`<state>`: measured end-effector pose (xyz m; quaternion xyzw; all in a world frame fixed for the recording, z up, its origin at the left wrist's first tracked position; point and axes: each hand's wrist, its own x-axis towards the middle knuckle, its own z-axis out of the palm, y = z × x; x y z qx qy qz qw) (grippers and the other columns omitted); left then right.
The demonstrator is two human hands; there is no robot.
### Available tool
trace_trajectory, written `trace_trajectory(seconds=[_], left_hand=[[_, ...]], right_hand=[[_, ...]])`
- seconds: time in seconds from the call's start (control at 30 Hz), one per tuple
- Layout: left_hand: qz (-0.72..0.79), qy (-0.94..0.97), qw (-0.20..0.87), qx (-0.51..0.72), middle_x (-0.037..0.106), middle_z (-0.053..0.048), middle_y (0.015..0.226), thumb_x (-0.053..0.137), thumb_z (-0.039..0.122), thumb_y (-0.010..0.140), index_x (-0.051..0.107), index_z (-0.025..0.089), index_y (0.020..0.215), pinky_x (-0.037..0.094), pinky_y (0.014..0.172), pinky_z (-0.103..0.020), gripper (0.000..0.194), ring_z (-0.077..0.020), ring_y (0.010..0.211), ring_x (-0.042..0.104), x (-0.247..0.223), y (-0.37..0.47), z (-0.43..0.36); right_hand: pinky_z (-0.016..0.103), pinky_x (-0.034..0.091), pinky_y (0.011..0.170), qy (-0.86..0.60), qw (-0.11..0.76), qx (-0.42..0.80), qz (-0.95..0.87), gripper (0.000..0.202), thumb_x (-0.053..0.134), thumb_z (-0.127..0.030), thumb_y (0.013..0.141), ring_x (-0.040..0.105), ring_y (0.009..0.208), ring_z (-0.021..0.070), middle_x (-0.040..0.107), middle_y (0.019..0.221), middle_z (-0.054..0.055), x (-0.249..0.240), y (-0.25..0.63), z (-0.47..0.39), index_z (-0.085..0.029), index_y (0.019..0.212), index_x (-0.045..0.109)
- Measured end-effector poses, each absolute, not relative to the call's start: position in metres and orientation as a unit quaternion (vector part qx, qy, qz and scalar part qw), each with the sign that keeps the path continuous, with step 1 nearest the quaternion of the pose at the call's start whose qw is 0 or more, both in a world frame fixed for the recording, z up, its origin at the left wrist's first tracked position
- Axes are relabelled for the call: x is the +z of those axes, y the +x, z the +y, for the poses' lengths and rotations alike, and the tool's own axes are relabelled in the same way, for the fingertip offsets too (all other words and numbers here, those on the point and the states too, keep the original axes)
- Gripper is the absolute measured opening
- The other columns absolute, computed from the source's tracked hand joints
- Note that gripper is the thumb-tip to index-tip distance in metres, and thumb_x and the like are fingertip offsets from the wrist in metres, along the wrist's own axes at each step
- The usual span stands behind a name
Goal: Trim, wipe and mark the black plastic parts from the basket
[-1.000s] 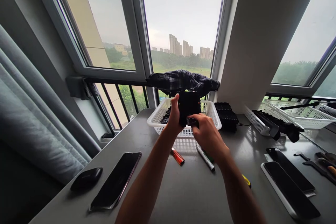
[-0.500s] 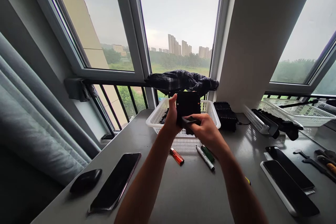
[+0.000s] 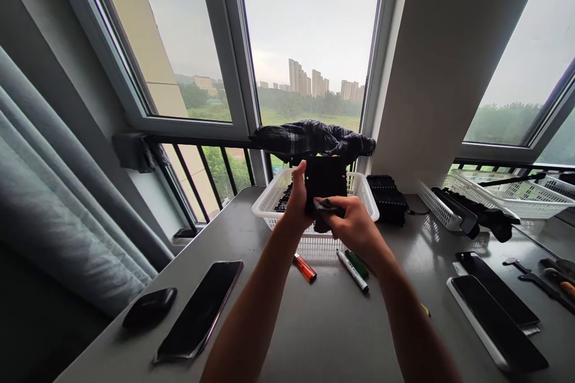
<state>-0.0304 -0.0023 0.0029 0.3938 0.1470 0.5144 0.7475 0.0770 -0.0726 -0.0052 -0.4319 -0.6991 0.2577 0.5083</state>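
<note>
My left hand (image 3: 296,198) is closed on the left edge of a flat black rectangular part (image 3: 327,176), its thumb up along the side. The part is held up in front of the white basket (image 3: 268,213), its broad face towards me. My right hand (image 3: 353,222) pinches a small dark grey cloth (image 3: 324,206) against the lower part of that face. Some fingers of both hands are hidden behind the part. Inside the basket lie black toothed pieces (image 3: 283,198), partly covered by my left hand.
Nearer me lie an orange lighter (image 3: 305,268), a white marker (image 3: 353,272) and a green object (image 3: 358,263). A phone (image 3: 200,311) and mouse (image 3: 150,307) are left. Stacked black parts (image 3: 387,200), baskets (image 3: 534,194), two more phones (image 3: 496,320) and tools (image 3: 534,275) are right.
The view has shifted slightly. My right hand with the cloth has moved a little across the lower face of the black part; my left hand keeps its hold.
</note>
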Motion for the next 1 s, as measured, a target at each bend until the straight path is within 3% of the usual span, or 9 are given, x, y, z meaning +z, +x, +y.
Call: trace_trajectory(seconds=[0.17, 0.33, 0.47, 0.53, 0.6, 0.7, 0.8, 0.9, 1.0], left_hand=[[0.158, 0.375, 0.723, 0.558, 0.075, -0.01, 0.086, 0.042, 0.068, 0.083, 0.068, 0.013, 0.107, 0.059, 0.071, -0.035, 0.066, -0.0265, 0.084, 0.071, 0.011, -0.046, -0.003], [0.184, 0.376, 0.728, 0.542, 0.074, -0.011, 0.089, 0.045, 0.068, 0.082, 0.065, 0.012, 0.113, 0.058, 0.074, -0.035, 0.067, -0.0243, 0.083, 0.071, -0.007, -0.058, -0.007], [0.206, 0.379, 0.728, 0.533, 0.074, -0.01, 0.09, 0.048, 0.065, 0.083, 0.062, 0.013, 0.117, 0.058, 0.073, -0.035, 0.064, -0.0229, 0.08, 0.071, -0.04, -0.072, -0.013], [0.22, 0.377, 0.725, 0.532, 0.074, -0.011, 0.091, 0.046, 0.067, 0.084, 0.062, 0.013, 0.118, 0.058, 0.071, -0.035, 0.065, -0.0237, 0.081, 0.071, -0.059, -0.078, -0.017], [0.233, 0.379, 0.736, 0.511, 0.074, -0.012, 0.093, 0.044, 0.069, 0.083, 0.063, 0.013, 0.118, 0.057, 0.07, -0.035, 0.068, -0.0247, 0.083, 0.071, -0.077, -0.081, -0.024], [0.233, 0.395, 0.75, 0.477, 0.074, -0.014, 0.092, 0.041, 0.072, 0.083, 0.065, 0.012, 0.114, 0.057, 0.07, -0.036, 0.072, -0.0265, 0.083, 0.07, -0.098, -0.074, -0.035], [0.235, 0.423, 0.752, 0.447, 0.074, -0.015, 0.087, 0.04, 0.072, 0.083, 0.066, 0.011, 0.111, 0.055, 0.064, -0.035, 0.072, -0.0262, 0.077, 0.07, -0.112, -0.064, -0.047], [0.254, 0.459, 0.738, 0.425, 0.072, -0.013, 0.076, 0.039, 0.076, 0.081, 0.067, 0.011, 0.108, 0.051, 0.052, -0.032, 0.076, -0.024, 0.063, 0.067, -0.124, -0.058, -0.051], [0.265, 0.484, 0.685, 0.477, 0.07, -0.009, 0.072, 0.043, 0.075, 0.079, 0.066, 0.012, 0.107, 0.049, 0.051, -0.029, 0.073, -0.0212, 0.062, 0.065, -0.134, -0.06, -0.046]], right_hand=[[0.023, 0.038, 0.053, -0.49, 0.465, 0.178, -0.716, 0.025, 0.05, -0.021, 0.083, 0.052, 0.054, 0.0111, 0.059, 0.059, 0.0, 0.006, 0.085, -0.083, -0.015, 0.076, 0.074], [0.025, 0.041, 0.066, -0.504, 0.334, 0.131, -0.786, 0.023, 0.05, -0.013, 0.081, 0.057, 0.068, 0.014, 0.065, 0.074, 0.003, -0.016, 0.08, -0.1, -0.018, 0.081, 0.073], [0.031, 0.043, 0.086, -0.451, 0.171, 0.192, -0.855, 0.045, 0.053, -0.006, 0.077, 0.059, 0.1, 0.0203, 0.064, 0.111, 0.009, -0.071, 0.085, -0.133, -0.023, 0.115, 0.069], [0.037, 0.04, 0.099, -0.397, 0.123, 0.286, -0.863, 0.086, 0.073, -0.017, 0.066, 0.043, 0.128, 0.0276, 0.046, 0.142, 0.011, -0.093, 0.1, -0.151, -0.028, 0.145, 0.041], [0.039, 0.035, 0.106, -0.374, 0.18, 0.36, -0.835, 0.097, 0.076, -0.029, 0.069, 0.035, 0.136, 0.0268, 0.034, 0.152, 0.011, -0.107, 0.114, -0.161, -0.029, 0.152, 0.026], [0.038, 0.043, 0.098, -0.447, 0.374, 0.385, -0.716, 0.075, 0.059, -0.038, 0.085, 0.052, 0.119, 0.0212, 0.048, 0.14, 0.013, -0.122, 0.12, -0.155, -0.025, 0.151, 0.026], [0.033, 0.051, 0.075, -0.512, 0.458, 0.381, -0.619, 0.061, 0.057, -0.043, 0.084, 0.063, 0.089, 0.0188, 0.061, 0.118, 0.012, -0.139, 0.106, -0.132, -0.018, 0.139, 0.045], [0.025, 0.045, 0.057, -0.506, 0.492, 0.392, -0.589, 0.04, 0.059, -0.052, 0.079, 0.056, 0.066, 0.0147, 0.065, 0.079, 0.004, -0.156, 0.093, -0.114, -0.015, 0.094, 0.066], [0.022, 0.03, 0.043, -0.501, 0.521, 0.416, -0.552, 0.046, 0.06, -0.062, 0.073, 0.039, 0.046, 0.0086, 0.047, 0.053, -0.004, -0.165, 0.091, -0.11, -0.017, 0.068, 0.056]])
